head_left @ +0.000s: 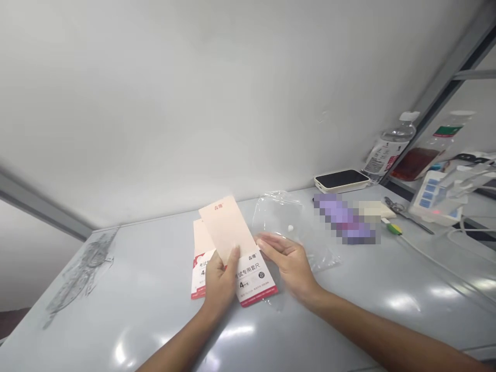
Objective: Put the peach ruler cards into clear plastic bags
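My left hand [220, 281] grips a ruler-set packet [251, 276] printed in Chinese, with its thumb on the white-and-red card and a peach flap [227, 227] standing up behind. Partly hidden behind that hand, a similar packet [198, 268] lies on the table. My right hand [289, 263] rests on a clear plastic bag [281, 222], its fingertips close to the packet's right edge. The hand holds nothing that I can see.
On the grey table [127, 294] stand a black-faced phone [341, 181], a pixelated purple object [344, 218], and scissors [395, 209]. A plastic bottle [389, 147] and a white device with blue keys [434, 199] sit at the back right, with cables nearby.
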`<act>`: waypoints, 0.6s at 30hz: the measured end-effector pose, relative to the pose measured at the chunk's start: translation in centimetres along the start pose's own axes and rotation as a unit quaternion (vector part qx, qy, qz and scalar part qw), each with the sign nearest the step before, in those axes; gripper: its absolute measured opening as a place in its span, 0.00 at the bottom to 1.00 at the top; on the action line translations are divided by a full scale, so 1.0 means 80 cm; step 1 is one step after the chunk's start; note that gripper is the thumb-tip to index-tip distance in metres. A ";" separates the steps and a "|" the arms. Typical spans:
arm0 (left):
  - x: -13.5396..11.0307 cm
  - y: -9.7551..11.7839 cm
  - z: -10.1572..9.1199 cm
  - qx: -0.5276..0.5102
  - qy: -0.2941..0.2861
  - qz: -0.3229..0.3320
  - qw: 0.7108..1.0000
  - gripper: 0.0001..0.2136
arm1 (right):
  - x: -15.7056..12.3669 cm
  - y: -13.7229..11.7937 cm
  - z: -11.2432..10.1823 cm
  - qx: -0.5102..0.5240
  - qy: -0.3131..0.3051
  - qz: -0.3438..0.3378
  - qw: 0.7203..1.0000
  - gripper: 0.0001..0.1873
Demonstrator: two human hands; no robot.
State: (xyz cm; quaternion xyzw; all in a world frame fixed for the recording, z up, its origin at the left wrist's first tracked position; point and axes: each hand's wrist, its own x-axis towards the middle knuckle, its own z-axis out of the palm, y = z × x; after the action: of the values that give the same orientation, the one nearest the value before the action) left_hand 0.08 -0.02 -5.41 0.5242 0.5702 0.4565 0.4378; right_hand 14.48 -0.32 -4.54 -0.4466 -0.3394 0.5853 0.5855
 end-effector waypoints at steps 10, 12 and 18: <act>0.002 0.004 -0.002 0.023 -0.027 -0.006 0.999 0.16 | 0.011 -0.009 -0.010 0.067 0.028 0.009 0.997 0.17; 0.003 0.001 -0.003 0.026 0.000 0.000 1.000 0.16 | 0.011 -0.009 -0.011 0.058 0.013 0.018 0.998 0.16; 0.004 0.000 -0.004 0.003 -0.010 -0.018 1.000 0.18 | 0.003 0.000 -0.007 -0.016 -0.049 0.050 0.997 0.16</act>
State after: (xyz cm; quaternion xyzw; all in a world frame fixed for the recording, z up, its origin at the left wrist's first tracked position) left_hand -0.23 0.24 -5.32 0.5200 0.5764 0.4416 0.4498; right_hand 15.05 -0.15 -4.77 -0.4427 -0.3542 0.6298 0.5310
